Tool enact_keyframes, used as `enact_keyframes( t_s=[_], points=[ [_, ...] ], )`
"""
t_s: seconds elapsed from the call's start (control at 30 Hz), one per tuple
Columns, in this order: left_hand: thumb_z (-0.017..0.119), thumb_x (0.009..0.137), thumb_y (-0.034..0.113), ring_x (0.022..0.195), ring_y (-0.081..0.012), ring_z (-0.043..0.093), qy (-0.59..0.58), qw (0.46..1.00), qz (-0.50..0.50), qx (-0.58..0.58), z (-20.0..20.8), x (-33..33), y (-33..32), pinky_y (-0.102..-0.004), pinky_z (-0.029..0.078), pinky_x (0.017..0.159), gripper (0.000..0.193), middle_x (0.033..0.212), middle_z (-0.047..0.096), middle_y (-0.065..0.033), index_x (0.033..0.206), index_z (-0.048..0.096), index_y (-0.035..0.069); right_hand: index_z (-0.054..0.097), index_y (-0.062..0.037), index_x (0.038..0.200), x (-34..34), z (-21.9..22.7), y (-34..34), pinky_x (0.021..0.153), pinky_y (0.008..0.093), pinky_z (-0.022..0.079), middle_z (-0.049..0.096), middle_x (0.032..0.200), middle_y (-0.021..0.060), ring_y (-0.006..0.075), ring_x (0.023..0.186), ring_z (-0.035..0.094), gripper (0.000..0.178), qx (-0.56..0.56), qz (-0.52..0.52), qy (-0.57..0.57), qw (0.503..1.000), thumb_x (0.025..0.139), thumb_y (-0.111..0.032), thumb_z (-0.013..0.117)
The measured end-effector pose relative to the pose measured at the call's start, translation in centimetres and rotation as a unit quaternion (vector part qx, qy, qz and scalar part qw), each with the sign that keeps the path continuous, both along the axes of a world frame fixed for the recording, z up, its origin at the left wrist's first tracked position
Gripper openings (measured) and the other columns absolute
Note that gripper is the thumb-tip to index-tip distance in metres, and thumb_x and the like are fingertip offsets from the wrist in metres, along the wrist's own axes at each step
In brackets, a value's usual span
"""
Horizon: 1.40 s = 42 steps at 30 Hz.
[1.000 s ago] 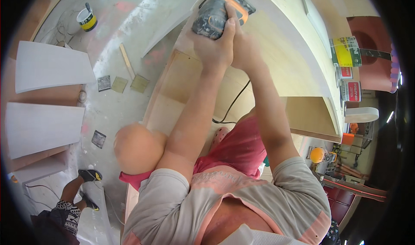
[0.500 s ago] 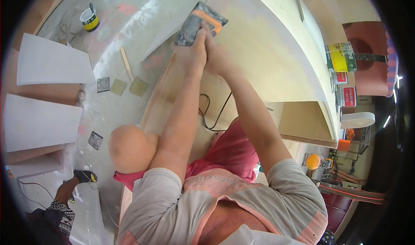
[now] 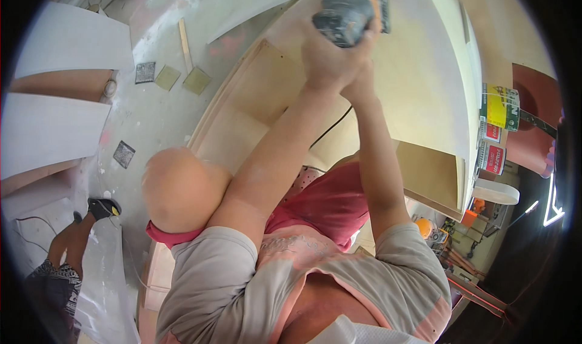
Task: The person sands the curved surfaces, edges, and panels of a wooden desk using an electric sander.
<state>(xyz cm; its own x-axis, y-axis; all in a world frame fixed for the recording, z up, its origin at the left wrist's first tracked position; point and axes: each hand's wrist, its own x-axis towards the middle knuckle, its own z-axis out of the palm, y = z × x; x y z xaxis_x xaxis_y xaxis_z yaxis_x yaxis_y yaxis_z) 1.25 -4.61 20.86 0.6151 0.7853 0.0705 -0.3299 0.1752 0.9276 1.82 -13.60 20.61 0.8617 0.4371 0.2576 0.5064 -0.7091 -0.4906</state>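
Note:
An orange and dark grey power sander (image 3: 347,17), dusty and slightly blurred, rests flat on a large pale wooden panel (image 3: 424,83) with a curved edge. My left hand (image 3: 327,57) is closed around the sander's near end. Beside it, my right hand (image 3: 367,48) grips the sander's right side, the two hands touching. Both arms reach far forward. A dark cord (image 3: 330,127) runs down between my forearms. Below the panel's left part, an open wooden frame with compartments (image 3: 242,101) shows near my bent knee.
Paint cans (image 3: 501,107) and smaller red tins (image 3: 492,157) stand at the right. Square sanding pads (image 3: 197,80) and a wooden stick (image 3: 184,40) lie on the floor at left, near white curved panels (image 3: 57,131). Another person's legs (image 3: 76,241) show at lower left.
Both hands have carried the sander to the right and farther away across the panel. The whole view has shifted a little, and the other person's legs have moved.

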Motion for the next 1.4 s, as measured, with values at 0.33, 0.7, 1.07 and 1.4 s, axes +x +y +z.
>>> enact_keyframes(
  t_s=[0.33, 0.7, 1.07, 1.4],
  points=[
    [0.082, 0.064, 0.020, 0.104, -0.0238, 0.057, 0.204, 0.911, -0.126, -0.337, -12.0, -1.5, 3.3, -0.0348, 0.048, 0.086, 0.084, 0.118, 0.052, -0.0159, 0.129, 0.034, -0.002, -0.014, -0.0069, 0.147, -0.4, -10.5, 2.2, 0.071, 0.0490, 0.049, 0.063, 0.100, 0.0280, 0.0433, 0.083, 0.062, 0.100, -0.178, 0.066, 0.173, 0.967, 0.080, -0.010, 0.061],
    [0.079, 0.067, 0.027, 0.091, -0.0187, 0.059, 0.306, 0.833, -0.220, -0.405, -19.4, -2.5, 3.5, -0.0339, 0.043, 0.080, 0.054, 0.101, 0.062, -0.0056, 0.112, 0.055, 0.011, -0.013, -0.0077, 0.147, -0.8, -14.9, 1.2, 0.086, 0.0469, 0.045, 0.051, 0.124, 0.0265, 0.0430, 0.109, 0.053, 0.097, -0.223, 0.090, 0.278, 0.930, 0.081, 0.000, 0.057],
    [0.070, 0.078, 0.025, 0.087, -0.0172, 0.062, 0.235, 0.824, -0.245, -0.454, -23.4, -2.6, 3.9, -0.0320, 0.047, 0.071, 0.034, 0.097, 0.064, -0.0034, 0.108, 0.061, 0.011, -0.014, -0.0158, 0.148, -0.5, -16.2, 2.1, 0.078, 0.0491, 0.046, 0.061, 0.106, 0.0263, 0.0432, 0.096, 0.059, 0.100, -0.237, 0.077, 0.317, 0.915, 0.080, 0.002, 0.057],
    [0.071, 0.075, 0.033, 0.088, -0.0172, 0.059, 0.233, 0.809, -0.253, -0.476, -22.8, -2.1, 4.0, -0.0354, 0.043, 0.078, 0.041, 0.097, 0.064, -0.0034, 0.109, 0.060, 0.012, -0.009, -0.0150, 0.149, 0.0, -15.8, 2.3, 0.079, 0.0480, 0.047, 0.062, 0.105, 0.0267, 0.0423, 0.092, 0.061, 0.100, -0.225, 0.080, 0.298, 0.924, 0.079, 0.001, 0.060]
  ],
)
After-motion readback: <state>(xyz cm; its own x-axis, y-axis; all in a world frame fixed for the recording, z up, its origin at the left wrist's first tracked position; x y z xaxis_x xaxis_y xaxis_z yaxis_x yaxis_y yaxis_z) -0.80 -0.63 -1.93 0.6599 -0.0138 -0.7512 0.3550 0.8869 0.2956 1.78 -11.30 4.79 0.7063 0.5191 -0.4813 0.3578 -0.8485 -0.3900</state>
